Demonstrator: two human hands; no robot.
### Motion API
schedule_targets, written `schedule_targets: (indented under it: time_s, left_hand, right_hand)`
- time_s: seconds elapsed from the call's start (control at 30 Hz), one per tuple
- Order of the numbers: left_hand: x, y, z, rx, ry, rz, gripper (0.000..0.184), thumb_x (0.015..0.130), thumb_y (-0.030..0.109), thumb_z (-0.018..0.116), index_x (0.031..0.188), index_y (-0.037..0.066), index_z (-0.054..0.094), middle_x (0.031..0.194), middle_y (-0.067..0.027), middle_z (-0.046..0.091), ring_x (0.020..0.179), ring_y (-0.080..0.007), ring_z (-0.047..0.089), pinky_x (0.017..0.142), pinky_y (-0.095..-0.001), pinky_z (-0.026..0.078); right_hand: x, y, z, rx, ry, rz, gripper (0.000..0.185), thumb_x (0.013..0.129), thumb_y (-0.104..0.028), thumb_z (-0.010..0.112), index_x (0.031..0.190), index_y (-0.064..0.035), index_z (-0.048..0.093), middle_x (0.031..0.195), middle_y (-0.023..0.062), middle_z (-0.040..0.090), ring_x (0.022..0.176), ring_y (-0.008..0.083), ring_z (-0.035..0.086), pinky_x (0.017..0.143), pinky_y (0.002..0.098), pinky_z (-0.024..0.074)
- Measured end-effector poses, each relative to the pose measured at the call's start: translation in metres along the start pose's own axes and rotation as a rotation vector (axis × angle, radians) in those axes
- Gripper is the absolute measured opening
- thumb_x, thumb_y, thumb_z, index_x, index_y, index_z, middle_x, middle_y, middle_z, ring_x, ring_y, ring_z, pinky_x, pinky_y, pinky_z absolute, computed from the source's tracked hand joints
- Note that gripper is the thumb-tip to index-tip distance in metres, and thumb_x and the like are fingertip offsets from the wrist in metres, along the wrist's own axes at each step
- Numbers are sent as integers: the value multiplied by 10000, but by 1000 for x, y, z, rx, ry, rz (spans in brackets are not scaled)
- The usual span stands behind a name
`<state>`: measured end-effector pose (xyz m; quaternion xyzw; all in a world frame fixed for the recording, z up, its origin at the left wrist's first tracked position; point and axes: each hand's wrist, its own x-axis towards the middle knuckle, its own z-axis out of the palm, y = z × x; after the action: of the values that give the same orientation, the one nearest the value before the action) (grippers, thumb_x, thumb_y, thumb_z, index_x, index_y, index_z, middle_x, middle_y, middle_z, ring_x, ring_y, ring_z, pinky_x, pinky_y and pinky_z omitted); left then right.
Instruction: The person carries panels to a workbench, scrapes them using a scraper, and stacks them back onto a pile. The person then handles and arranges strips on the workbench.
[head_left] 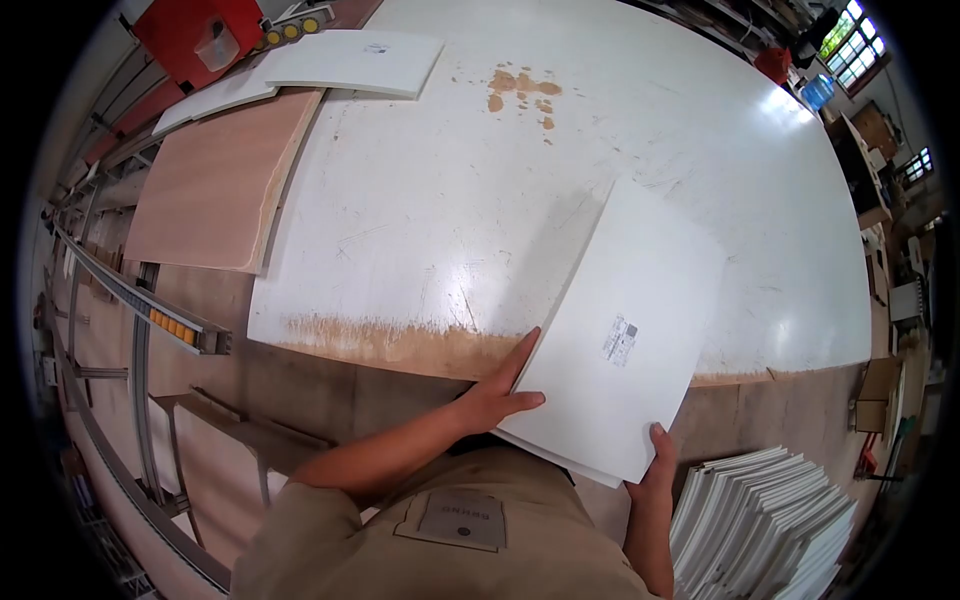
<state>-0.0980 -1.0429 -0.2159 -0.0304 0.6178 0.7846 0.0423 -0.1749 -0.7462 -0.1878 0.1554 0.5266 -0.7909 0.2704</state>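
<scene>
A pair of white panels (640, 270), one lying on the other with edges slightly offset, tilts over the front edge of the white worktable (400, 220). A printed label (620, 341) is on the top panel's face. My left hand (503, 393) grips the left long edge, thumb on top and fingers against the side. At the near right corner my right hand (655, 462) holds on, thumb over the face and its other fingers hidden beneath.
On the lower right stands a stack of white panels (765, 520). More white boards (355, 62) lie at the table's far left, by a wooden board (215, 180). A metal roller rail (150, 300) runs along the left. Peeled brown patches (520, 88) mark the tabletop.
</scene>
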Motion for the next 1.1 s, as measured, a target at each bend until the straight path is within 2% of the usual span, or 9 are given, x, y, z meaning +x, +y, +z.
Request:
schedule_targets:
  time_s: [0.07, 0.23, 0.3, 0.33, 0.63, 0.67, 0.73, 0.87, 1.1]
  left_hand:
    - [-10, 0, 32, -110, -9, -14, 938, 884, 155, 637, 1570, 44, 7, 1625, -167, 105, 1497, -283, 100, 1198, -390, 138]
    - [-32, -20, 98, -297, 129, -55, 941, 855, 137, 669, 1566, 36, 61, 1592, -168, 204, 1454, -277, 231, 1171, -387, 231]
    - [-43, -25, 131, -433, 329, -254, 922, 868, 156, 673, 1569, 58, 82, 1569, -171, 252, 1424, -277, 297, 1142, -378, 292]
    - [-43, -21, 146, -437, 313, -317, 900, 874, 160, 675, 1567, 74, 106, 1532, -174, 316, 1396, -273, 343, 1112, -380, 336]
    - [-27, -13, 296, -372, 135, -319, 823, 860, 99, 652, 1547, 84, 199, 1458, -154, 409, 1329, -250, 407, 1090, -388, 359]
    - [-24, -20, 310, -369, 147, -335, 792, 846, 96, 656, 1519, 66, 241, 1413, -164, 448, 1285, -266, 453, 1055, -402, 400]
    - [-5, -23, 331, -375, 33, -280, 744, 807, 140, 688, 1443, 29, 318, 1316, -186, 515, 1186, -293, 545, 984, -426, 482]
    - [47, -3, 394, -264, -248, -125, 803, 776, 289, 687, 1398, -92, 352, 1280, -206, 542, 1141, -301, 584, 960, -396, 488]
    - [165, -31, 568, -212, -736, -276, 800, 789, 345, 637, 1415, -61, 348, 1289, -219, 525, 1160, -318, 568, 961, -404, 488]
  right_hand:
    - [-8, -8, -33, -133, -87, 115, 797, 772, -275, 691, 1435, 21, 363, 1339, 185, 512, 1206, 320, 529, 1009, 407, 452]
    - [-25, -6, -76, -79, -103, 13, 837, 725, -280, 723, 1416, 41, 377, 1302, 185, 534, 1174, 305, 547, 987, 391, 454]
    - [-34, -11, -100, -51, -143, -15, 839, 715, -276, 725, 1411, 45, 382, 1289, 183, 543, 1163, 296, 552, 980, 386, 454]
    - [-41, -17, -107, -66, -161, -21, 845, 704, -274, 727, 1406, 49, 384, 1281, 184, 547, 1156, 290, 555, 976, 384, 454]
    - [-104, -75, -236, -70, -145, -210, 900, 674, -311, 744, 1413, 48, 376, 1288, 189, 542, 1174, 287, 548, 987, 382, 446]
    - [-120, -87, -246, -55, -137, -217, 918, 672, -323, 752, 1422, 42, 370, 1299, 187, 537, 1183, 286, 545, 990, 385, 445]
    - [-136, -101, -275, -56, -93, -289, 1000, 677, -348, 772, 1485, 12, 304, 1388, 165, 471, 1270, 267, 469, 1056, 382, 380]
    - [-179, -131, -314, 30, -9, -431, 1132, 704, -385, 763, 1568, -29, 124, 1588, 167, 203, 1468, 277, 194, 1174, 383, 184]
    - [-232, -172, -443, 120, 410, -616, 1065, 710, -355, 722, 1564, -46, 166, 1529, 166, 318, 1406, 272, 312, 1143, 376, 247]
